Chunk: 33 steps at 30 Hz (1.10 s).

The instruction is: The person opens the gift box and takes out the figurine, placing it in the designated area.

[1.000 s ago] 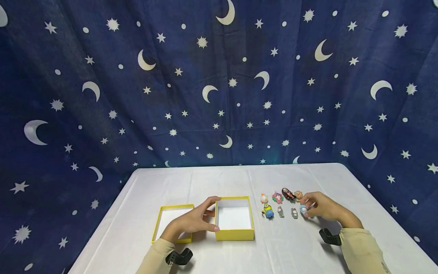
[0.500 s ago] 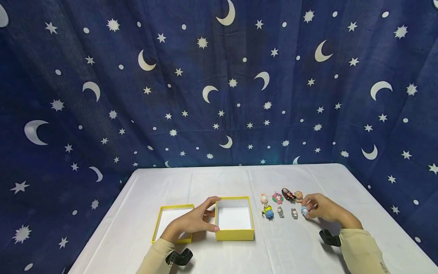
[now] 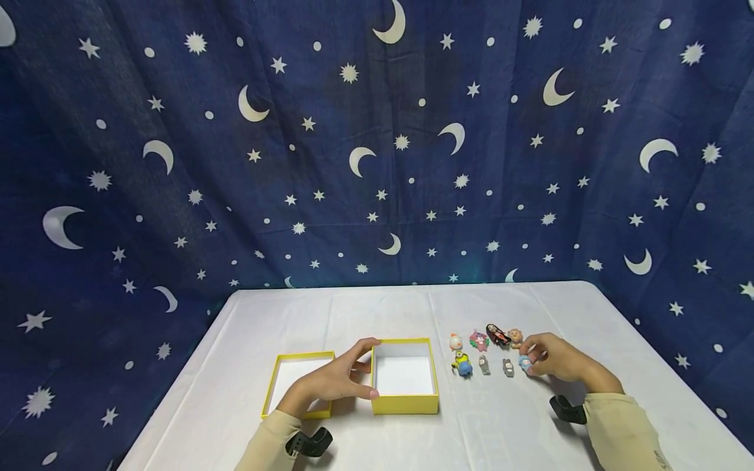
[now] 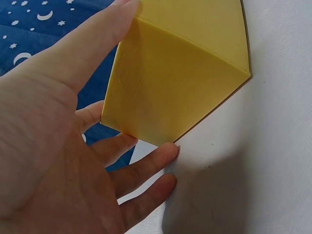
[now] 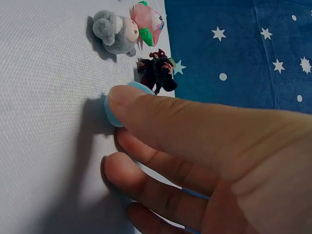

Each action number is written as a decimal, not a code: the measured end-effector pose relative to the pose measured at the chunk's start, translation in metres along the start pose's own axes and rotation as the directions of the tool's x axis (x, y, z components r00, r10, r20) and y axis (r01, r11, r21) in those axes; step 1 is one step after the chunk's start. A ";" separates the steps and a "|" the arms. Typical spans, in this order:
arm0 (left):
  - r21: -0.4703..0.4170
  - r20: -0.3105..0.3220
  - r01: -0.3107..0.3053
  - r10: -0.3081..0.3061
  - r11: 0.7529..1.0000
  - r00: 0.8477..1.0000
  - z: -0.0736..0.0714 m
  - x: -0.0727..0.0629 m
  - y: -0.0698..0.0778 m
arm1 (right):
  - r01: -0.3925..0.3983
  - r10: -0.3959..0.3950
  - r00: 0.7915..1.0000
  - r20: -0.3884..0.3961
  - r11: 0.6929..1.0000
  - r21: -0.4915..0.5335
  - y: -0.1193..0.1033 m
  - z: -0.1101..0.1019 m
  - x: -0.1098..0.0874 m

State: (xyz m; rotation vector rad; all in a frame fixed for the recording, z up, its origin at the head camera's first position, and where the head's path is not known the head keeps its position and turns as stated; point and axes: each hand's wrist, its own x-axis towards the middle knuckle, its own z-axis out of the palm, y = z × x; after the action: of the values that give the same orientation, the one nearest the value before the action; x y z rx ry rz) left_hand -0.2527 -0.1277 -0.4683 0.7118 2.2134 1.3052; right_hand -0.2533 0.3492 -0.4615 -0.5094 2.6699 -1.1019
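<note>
My left hand (image 3: 336, 378) holds an open yellow box (image 3: 404, 403) with a white inside by its left side. In the left wrist view the thumb lies over one edge of the box (image 4: 170, 78) and fingertips touch the opposite edge. Over on the right, my right hand (image 3: 556, 357) pinches a small light-blue figurine (image 3: 525, 364) at the table surface. In the right wrist view the thumb covers most of the blue figurine (image 5: 113, 114). Beside it stand a grey plush-like figurine (image 3: 508, 367) and a brown-orange figurine (image 3: 516, 337).
A shallow yellow-rimmed lid (image 3: 288, 379) lies left of the box, partly behind the left hand. Other figurines stand right of the box: a white one (image 3: 455, 341), a pink one (image 3: 479, 340), a black-haired one (image 3: 498, 335), a yellow-blue minion (image 3: 463, 365) and another grey one (image 3: 484, 365).
The right hand and the blue figurine have shifted very slightly right and toward me since one second ago. My left hand and the box have stayed in place.
</note>
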 end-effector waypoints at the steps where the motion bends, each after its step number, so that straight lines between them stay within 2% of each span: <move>1: 0.000 0.000 0.000 0.000 1.000 1.000 0.000 0.000 0.000 | 0.008 -0.008 1.000 -0.001 1.000 -0.003 0.000 0.001 0.000; 3: 0.002 0.001 -0.001 0.001 1.000 1.000 0.000 0.000 0.000 | 0.019 -0.019 1.000 -0.005 1.000 -0.009 0.000 0.001 0.000; 16: 0.010 -0.009 0.008 -0.008 1.000 1.000 -0.002 0.001 -0.001 | -0.068 0.065 0.996 -0.054 0.996 -0.050 -0.005 0.004 0.005; 23: 0.023 -0.011 0.010 -0.010 1.000 1.000 -0.002 0.000 -0.002 | -0.089 0.084 0.995 -0.059 0.992 -0.087 -0.006 0.006 0.006; 33: 0.013 -0.005 0.008 -0.008 1.000 1.000 -0.001 0.000 -0.001 | -0.100 0.096 0.994 -0.047 0.991 -0.085 -0.006 0.005 0.005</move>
State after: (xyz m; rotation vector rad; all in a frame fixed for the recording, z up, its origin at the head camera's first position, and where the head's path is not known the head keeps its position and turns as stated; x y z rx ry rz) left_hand -0.2538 -0.1284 -0.4691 0.7042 2.2281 1.2908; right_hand -0.2550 0.3406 -0.4608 -0.3690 2.7569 -0.9837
